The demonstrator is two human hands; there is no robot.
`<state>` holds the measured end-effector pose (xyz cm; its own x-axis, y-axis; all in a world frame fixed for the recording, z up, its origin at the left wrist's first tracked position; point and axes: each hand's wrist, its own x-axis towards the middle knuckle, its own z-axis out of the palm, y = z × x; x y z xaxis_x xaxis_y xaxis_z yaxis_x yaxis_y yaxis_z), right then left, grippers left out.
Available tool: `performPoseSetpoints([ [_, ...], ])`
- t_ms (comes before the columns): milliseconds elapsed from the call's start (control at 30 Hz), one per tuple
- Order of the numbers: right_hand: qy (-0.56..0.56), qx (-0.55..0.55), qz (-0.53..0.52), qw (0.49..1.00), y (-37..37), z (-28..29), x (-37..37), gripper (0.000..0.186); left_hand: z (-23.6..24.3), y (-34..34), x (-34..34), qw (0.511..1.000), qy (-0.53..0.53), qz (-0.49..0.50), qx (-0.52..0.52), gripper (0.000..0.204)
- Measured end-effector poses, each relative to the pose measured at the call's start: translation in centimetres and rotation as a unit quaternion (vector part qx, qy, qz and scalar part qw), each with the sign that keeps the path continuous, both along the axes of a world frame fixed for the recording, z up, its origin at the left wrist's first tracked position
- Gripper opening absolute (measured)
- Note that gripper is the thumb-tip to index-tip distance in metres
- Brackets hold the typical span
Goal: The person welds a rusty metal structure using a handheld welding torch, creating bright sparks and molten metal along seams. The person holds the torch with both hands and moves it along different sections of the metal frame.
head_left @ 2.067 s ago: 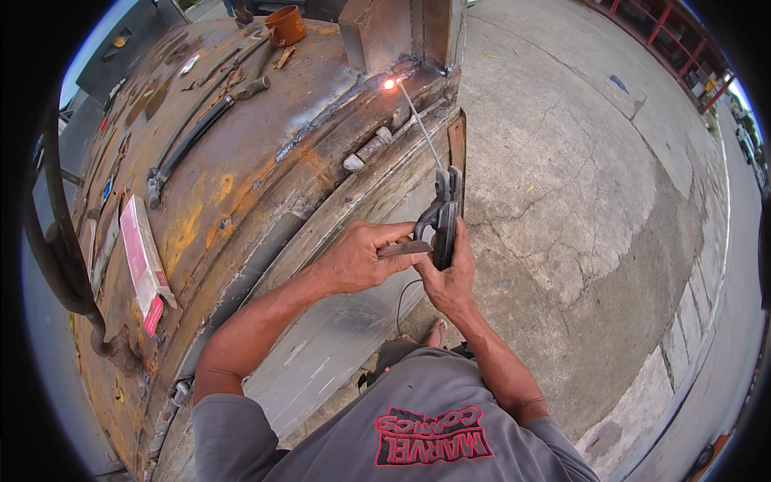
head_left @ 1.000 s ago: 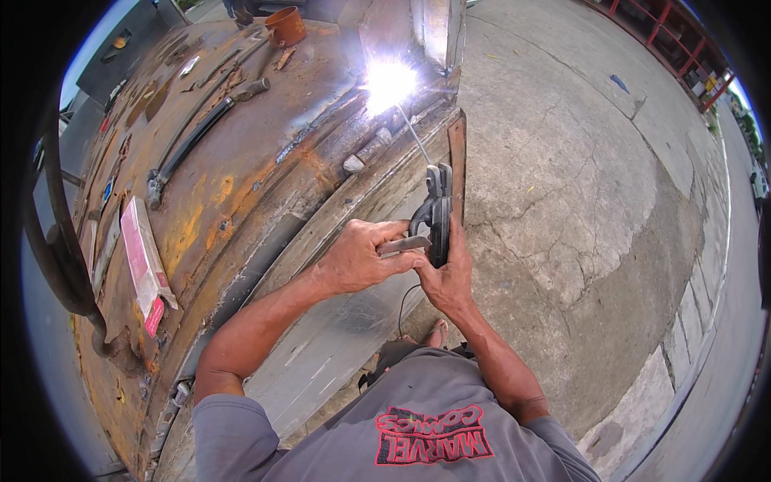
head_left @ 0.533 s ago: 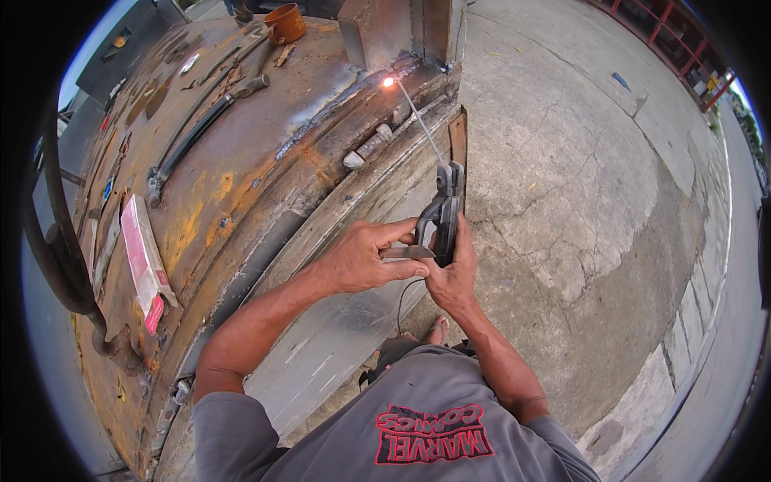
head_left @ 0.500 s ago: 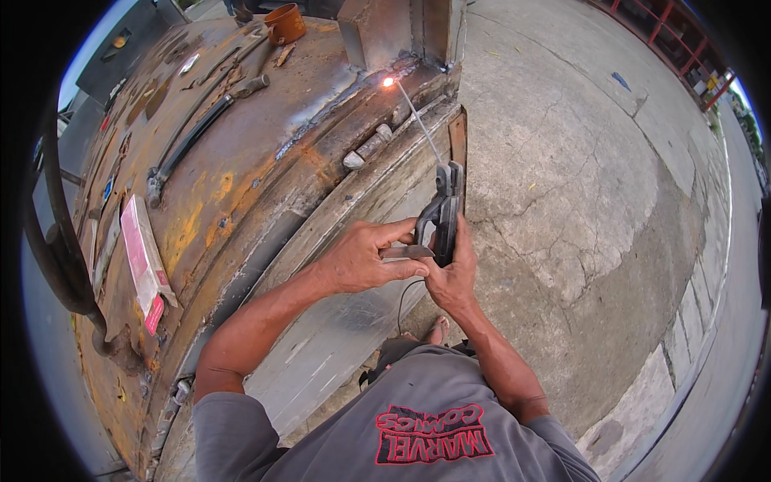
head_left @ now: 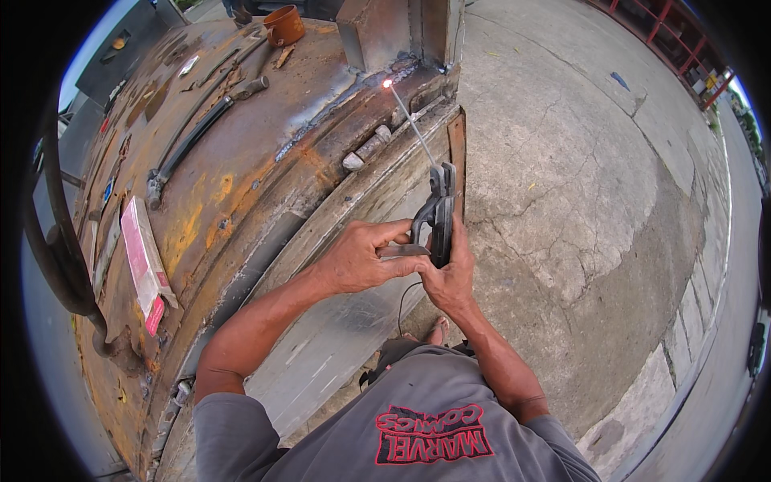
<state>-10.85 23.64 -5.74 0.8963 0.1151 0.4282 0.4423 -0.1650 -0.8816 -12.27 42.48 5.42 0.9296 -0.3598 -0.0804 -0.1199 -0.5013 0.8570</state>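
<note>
My right hand [head_left: 452,277] is closed round a black welding electrode holder [head_left: 442,221]. From its jaws a thin welding rod [head_left: 414,127] slants up and left, its tip glowing brightly [head_left: 387,83] at a seam on the rusty steel plate [head_left: 241,136]. That seam lies near the foot of an upright steel post [head_left: 373,36]. Between the thumb and fingers of my left hand [head_left: 357,259] is a flat dark strip [head_left: 404,251], seen edge-on. The left fingertips reach the holder's lever; whether they press it is unclear.
A hammer [head_left: 189,140] lies on the plate beside a torn pink-and-white box [head_left: 144,249]. Farther back stands an orange-brown cup [head_left: 284,26]. Thick bent metal bars [head_left: 68,257] rise at the left edge. Cracked concrete [head_left: 562,185] spreads to the right.
The holder and my right hand have shifted slightly left and down. The glowing tip has moved a little left along the seam, and its glow looks smaller.
</note>
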Motion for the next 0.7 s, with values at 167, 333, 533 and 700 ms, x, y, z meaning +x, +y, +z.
performPoseSetpoints([
  [167,0.0,-0.006,0.001,1.0,0.0,0.0,0.1,0.086,0.2,0.0,0.0,1.0,-0.013,0.001,0.012,0.052],
  [333,-0.001,-0.008,0.004,1.0,0.1,-0.1,0.0,0.085,-1.8,0.4,0.1,0.997,-0.079,0.019,0.002,0.053],
  [533,0.012,-0.001,0.01,1.0,0.0,0.2,0.0,0.088,-2.1,0.4,0.2,0.994,-0.105,0.023,0.008,0.051],
  [700,0.027,-0.005,0.008,1.0,0.1,0.3,0.0,0.09,-2.2,0.4,0.2,0.995,-0.097,0.032,0.001,0.051],
])
